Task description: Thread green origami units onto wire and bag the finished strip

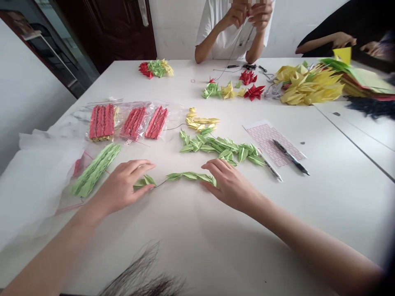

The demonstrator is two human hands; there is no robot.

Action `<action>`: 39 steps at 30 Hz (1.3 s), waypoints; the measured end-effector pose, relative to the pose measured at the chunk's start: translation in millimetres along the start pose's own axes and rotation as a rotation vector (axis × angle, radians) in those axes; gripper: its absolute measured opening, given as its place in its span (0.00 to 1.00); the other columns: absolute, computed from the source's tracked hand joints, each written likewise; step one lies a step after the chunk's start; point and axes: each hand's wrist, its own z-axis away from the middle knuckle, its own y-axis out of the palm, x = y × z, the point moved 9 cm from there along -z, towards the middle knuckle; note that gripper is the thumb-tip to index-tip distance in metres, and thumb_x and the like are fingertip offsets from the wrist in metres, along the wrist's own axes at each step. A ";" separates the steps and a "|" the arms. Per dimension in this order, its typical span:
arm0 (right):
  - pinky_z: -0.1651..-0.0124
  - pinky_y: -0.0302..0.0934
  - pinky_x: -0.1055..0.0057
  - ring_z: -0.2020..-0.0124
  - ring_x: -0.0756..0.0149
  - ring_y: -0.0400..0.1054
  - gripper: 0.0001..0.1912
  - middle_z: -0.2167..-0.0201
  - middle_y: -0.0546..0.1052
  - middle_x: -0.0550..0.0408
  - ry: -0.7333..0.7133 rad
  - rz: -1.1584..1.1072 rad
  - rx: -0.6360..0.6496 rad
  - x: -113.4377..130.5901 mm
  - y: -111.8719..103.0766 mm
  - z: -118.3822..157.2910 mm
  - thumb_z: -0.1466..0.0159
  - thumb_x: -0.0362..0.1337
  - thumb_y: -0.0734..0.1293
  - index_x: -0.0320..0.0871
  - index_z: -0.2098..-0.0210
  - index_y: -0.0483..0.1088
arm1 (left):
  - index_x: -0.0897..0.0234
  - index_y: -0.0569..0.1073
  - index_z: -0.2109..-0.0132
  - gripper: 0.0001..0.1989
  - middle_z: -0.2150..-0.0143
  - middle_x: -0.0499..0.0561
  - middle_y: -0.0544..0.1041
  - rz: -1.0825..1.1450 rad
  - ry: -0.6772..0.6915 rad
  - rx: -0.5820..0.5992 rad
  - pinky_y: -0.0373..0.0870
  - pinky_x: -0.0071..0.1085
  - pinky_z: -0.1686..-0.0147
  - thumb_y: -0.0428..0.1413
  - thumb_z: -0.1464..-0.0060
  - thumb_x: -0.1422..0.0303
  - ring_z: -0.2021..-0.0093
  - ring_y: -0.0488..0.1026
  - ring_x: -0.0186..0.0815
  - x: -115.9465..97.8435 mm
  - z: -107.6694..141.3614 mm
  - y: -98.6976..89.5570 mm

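A string of green folded-paper pieces point(189, 176) lies on the white table, with a dark thread showing between its parts. My left hand point(126, 183) is round the left end, its thumb and fingers apart on either side of the green leaves there. At the right end, my right hand point(226, 181) curves over the last pieces, thumb and fingers also apart. Just beyond my right hand lies a longer, bunched green paper chain point(216, 144). Behind that chain is a yellow paper strand point(202, 122).
Bagged red paper bundles point(101, 120) and a green bundle point(98, 168) lie left. A label sheet point(262, 137) and black pen point(290, 156) are right. Paper flowers point(308, 84) are farther back. Across the table, a person in white point(233, 33) holds thread; another person's hands show far right.
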 end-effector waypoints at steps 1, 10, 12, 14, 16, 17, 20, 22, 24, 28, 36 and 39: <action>0.53 0.66 0.56 0.52 0.51 0.69 0.13 0.52 0.73 0.40 -0.017 -0.008 -0.001 6.3 -2.0 -4.6 0.31 0.40 0.64 0.39 0.50 0.67 | 0.54 0.73 0.41 0.23 0.42 0.55 0.75 0.011 -0.045 0.002 0.67 0.41 0.45 0.58 0.43 0.56 0.44 0.72 0.50 12.5 9.0 -6.6; 0.51 0.63 0.57 0.50 0.52 0.68 0.24 0.47 0.72 0.40 -0.272 -0.066 0.221 109.4 59.7 -75.3 0.33 0.46 0.67 0.37 0.45 0.64 | 0.55 0.75 0.45 0.19 0.44 0.53 0.77 0.060 -0.252 -0.045 0.67 0.41 0.42 0.57 0.43 0.57 0.43 0.72 0.47 63.8 49.2 -25.7; 0.53 0.63 0.59 0.52 0.52 0.68 0.20 0.50 0.73 0.41 -0.217 -0.028 0.239 111.4 72.4 -85.9 0.31 0.44 0.65 0.36 0.46 0.64 | 0.56 0.75 0.47 0.18 0.45 0.53 0.77 0.027 -0.263 -0.023 0.69 0.40 0.44 0.56 0.42 0.57 0.44 0.73 0.46 65.2 51.0 -24.2; 0.54 0.62 0.61 0.53 0.54 0.68 0.12 0.53 0.75 0.43 -0.175 0.010 0.249 104.5 78.8 -91.2 0.30 0.35 0.62 0.37 0.48 0.66 | 0.57 0.76 0.48 0.17 0.47 0.53 0.78 0.012 -0.287 0.038 0.70 0.38 0.46 0.54 0.41 0.57 0.46 0.74 0.45 68.6 53.3 -19.2; 0.53 0.62 0.63 0.53 0.56 0.69 0.11 0.55 0.75 0.44 -0.139 0.022 0.240 91.4 78.0 -93.3 0.31 0.29 0.60 0.37 0.50 0.66 | 0.58 0.76 0.51 0.16 0.50 0.52 0.79 0.008 -0.313 0.090 0.71 0.37 0.49 0.53 0.40 0.57 0.49 0.75 0.43 72.9 55.6 -14.2; 0.53 0.61 0.63 0.53 0.56 0.69 0.11 0.55 0.76 0.43 -0.122 0.024 0.233 83.7 75.8 -93.4 0.31 0.28 0.60 0.37 0.50 0.66 | 0.58 0.77 0.52 0.15 0.51 0.52 0.79 0.007 -0.319 0.100 0.71 0.37 0.50 0.52 0.39 0.57 0.50 0.76 0.43 74.5 56.2 -12.7; 0.52 0.63 0.62 0.54 0.55 0.70 0.09 0.57 0.77 0.44 -0.094 0.026 0.230 62.4 66.0 -89.4 0.31 0.27 0.60 0.37 0.53 0.68 | 0.59 0.77 0.54 0.15 0.51 0.51 0.78 0.004 -0.306 0.093 0.71 0.36 0.50 0.51 0.38 0.57 0.52 0.76 0.42 75.6 55.0 -10.4; 0.48 0.64 0.59 0.49 0.54 0.70 0.10 0.52 0.76 0.42 -0.127 -0.022 0.165 54.1 49.6 -82.6 0.31 0.31 0.63 0.37 0.51 0.68 | 0.59 0.76 0.53 0.15 0.50 0.52 0.78 0.014 -0.291 0.069 0.71 0.35 0.51 0.50 0.37 0.58 0.51 0.76 0.41 73.9 53.1 -10.4; 0.42 0.62 0.55 0.42 0.51 0.65 0.18 0.42 0.70 0.39 -0.200 -0.066 0.044 48.6 24.3 -69.7 0.31 0.38 0.66 0.38 0.45 0.64 | 0.60 0.75 0.50 0.15 0.48 0.52 0.76 0.014 -0.284 0.031 0.72 0.34 0.52 0.50 0.37 0.60 0.49 0.75 0.41 69.9 51.3 -12.0; 0.44 0.65 0.53 0.43 0.51 0.68 0.18 0.43 0.71 0.40 -0.152 -0.041 -0.095 20.1 -15.8 -29.1 0.29 0.39 0.62 0.41 0.42 0.62 | 0.61 0.71 0.43 0.17 0.43 0.54 0.74 -0.028 -0.248 -0.083 0.73 0.32 0.54 0.48 0.36 0.63 0.44 0.72 0.41 50.6 46.0 -15.3; 0.50 0.69 0.53 0.48 0.50 0.70 0.20 0.48 0.72 0.42 0.023 0.016 -0.049 -26.6 -0.7 38.9 0.30 0.43 0.63 0.44 0.42 0.61 | 0.62 0.76 0.49 0.14 0.53 0.53 0.78 -0.180 -0.091 -0.146 0.70 0.38 0.50 0.52 0.37 0.64 0.53 0.76 0.42 23.8 26.4 9.4; 0.50 0.69 0.54 0.48 0.51 0.70 0.16 0.49 0.72 0.42 0.048 0.008 -0.100 -34.9 -0.7 42.7 0.30 0.37 0.60 0.44 0.43 0.61 | 0.63 0.77 0.51 0.13 0.55 0.54 0.79 -0.245 -0.092 -0.192 0.70 0.39 0.49 0.49 0.37 0.69 0.53 0.76 0.42 27.1 20.3 4.3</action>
